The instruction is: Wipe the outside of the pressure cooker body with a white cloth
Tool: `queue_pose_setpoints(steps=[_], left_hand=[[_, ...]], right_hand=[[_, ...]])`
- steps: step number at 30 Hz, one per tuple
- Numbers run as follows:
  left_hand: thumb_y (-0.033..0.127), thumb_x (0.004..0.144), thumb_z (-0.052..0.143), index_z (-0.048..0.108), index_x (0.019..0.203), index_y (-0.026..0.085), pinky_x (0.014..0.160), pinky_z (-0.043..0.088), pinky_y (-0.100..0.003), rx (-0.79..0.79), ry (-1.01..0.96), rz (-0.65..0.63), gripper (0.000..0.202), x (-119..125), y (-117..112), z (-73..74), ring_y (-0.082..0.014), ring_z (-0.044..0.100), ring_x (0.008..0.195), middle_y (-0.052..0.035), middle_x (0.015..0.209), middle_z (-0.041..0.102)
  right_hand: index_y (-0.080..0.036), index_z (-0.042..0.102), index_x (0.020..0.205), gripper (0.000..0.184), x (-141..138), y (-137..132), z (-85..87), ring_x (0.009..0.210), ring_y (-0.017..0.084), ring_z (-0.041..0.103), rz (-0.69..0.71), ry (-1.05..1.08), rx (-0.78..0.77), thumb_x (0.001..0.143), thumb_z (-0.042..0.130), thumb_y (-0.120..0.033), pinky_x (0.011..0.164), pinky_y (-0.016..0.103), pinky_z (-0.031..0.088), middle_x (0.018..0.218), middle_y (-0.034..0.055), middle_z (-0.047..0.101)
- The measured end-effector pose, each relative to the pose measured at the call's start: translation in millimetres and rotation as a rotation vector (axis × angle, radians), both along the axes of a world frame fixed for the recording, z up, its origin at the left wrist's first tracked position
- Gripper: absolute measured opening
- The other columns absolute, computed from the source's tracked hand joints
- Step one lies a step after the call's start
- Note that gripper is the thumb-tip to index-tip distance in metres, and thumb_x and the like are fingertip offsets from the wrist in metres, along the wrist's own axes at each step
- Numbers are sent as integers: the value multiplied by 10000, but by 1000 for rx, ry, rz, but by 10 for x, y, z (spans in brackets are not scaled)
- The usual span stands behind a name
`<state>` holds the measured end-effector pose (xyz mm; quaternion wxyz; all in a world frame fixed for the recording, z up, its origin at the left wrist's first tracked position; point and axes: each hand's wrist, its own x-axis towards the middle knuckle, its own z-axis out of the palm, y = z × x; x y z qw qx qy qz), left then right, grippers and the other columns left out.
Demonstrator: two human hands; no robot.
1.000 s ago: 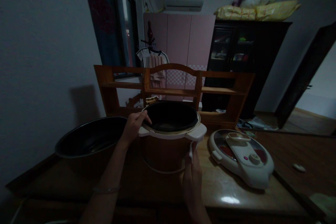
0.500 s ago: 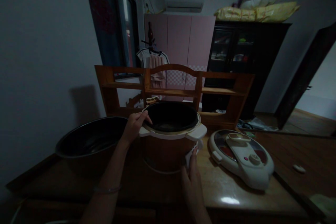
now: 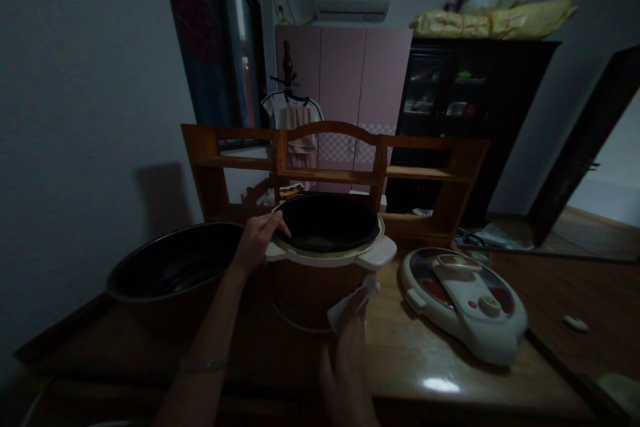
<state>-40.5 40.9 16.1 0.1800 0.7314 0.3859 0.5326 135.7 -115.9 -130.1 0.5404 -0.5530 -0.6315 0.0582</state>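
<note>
In the middle of the wooden table stands a cooker pot [image 3: 310, 287] with a brown body, a pale rim and side handles, and a black inner pot [image 3: 325, 223]. My left hand [image 3: 257, 237] grips its rim at the left, fingers over the edge. Low against the front right of the body, my right hand [image 3: 347, 340] presses a white cloth or tissue [image 3: 350, 303]; its fingers are partly blurred. To the right lies the cooker's lid [image 3: 465, 303], pale with a glass window and a knob.
A wide dark basin [image 3: 175, 263] sits to the left, near the wall. Behind the pot rises a wooden shelf rack [image 3: 330, 177]. A small white object [image 3: 575, 323] lies at the right, past the table's edge.
My right hand has moved left and down along the pot's front with the white cloth. My left hand keeps its grip on the rim.
</note>
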Motion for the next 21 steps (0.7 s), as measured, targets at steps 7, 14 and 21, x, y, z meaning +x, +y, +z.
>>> queue_pose_setpoints(steps=[7,14,21], left_hand=[[454,949,432,712,593,171,778,419,-299,6,-11,1,534,1,4,-16,-183,625,750,-43,703,685],[456,949,428,718,598,173,771,417,-300,-6,-19,-14,536,12,-19,8,-181,620,743,-42,701,680],[458,938,428,721,590,176,752,421,-294,-3,-13,0,535,19,-40,24,-181,617,736,-43,691,683]], right_hand=[[-157,-191,1548,1003,-114,-37,35,1492,399,-70,0,-143,-1,759,404,12,1163,694,185,1642,100,-144],[-168,-185,1551,1035,-125,-32,-301,1498,387,-44,-12,-93,-21,728,410,30,1156,690,223,1643,71,-138],[-216,-202,1545,883,51,-15,-11,1498,345,-73,3,20,-26,876,341,-21,1186,665,154,1640,57,-161]])
